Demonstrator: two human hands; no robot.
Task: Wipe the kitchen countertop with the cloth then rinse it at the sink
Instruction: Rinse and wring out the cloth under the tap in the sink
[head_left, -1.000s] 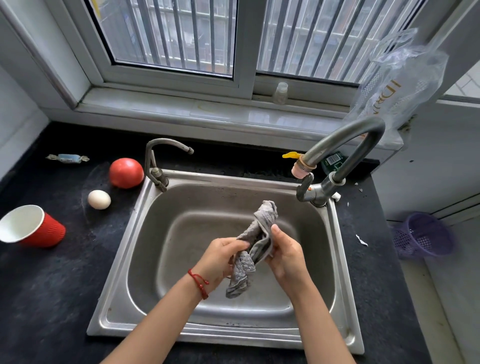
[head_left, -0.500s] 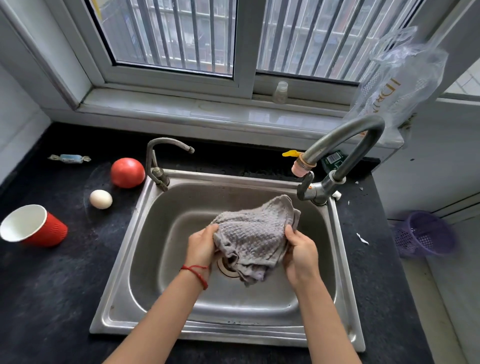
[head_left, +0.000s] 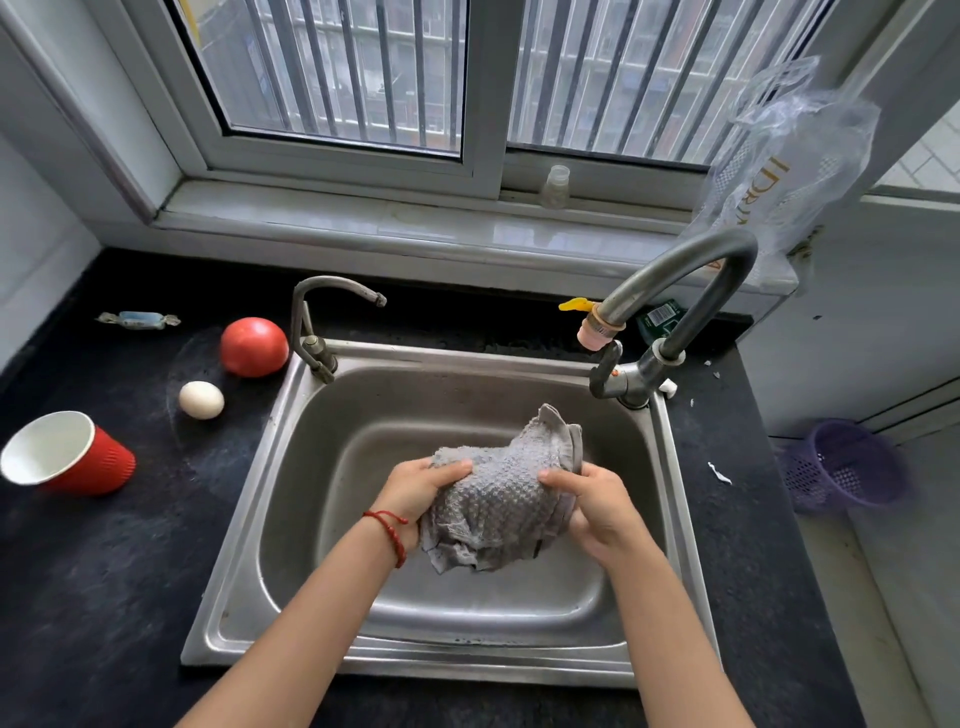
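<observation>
the cloth (head_left: 501, 499) hangs bunched over the sink (head_left: 291, 467), stretched crosswise between the 2 hands: the left hand (head_left: 418, 493) grips its left edge, the right hand (head_left: 597, 506) its right. the tap (head_left: 597, 332) spout sits up and to the right, nearer the right hand, so rinsing likely means lifting the cloth that way.

A crumpled grey waffle-weave cloth (head_left: 501, 499) hangs bunched above the steel sink (head_left: 291, 499) basin.

Both hands (head_left: 511, 501) gripping grey cloth (head_left: 501, 499), over steel sink (head_left: 291, 467)
</observation>
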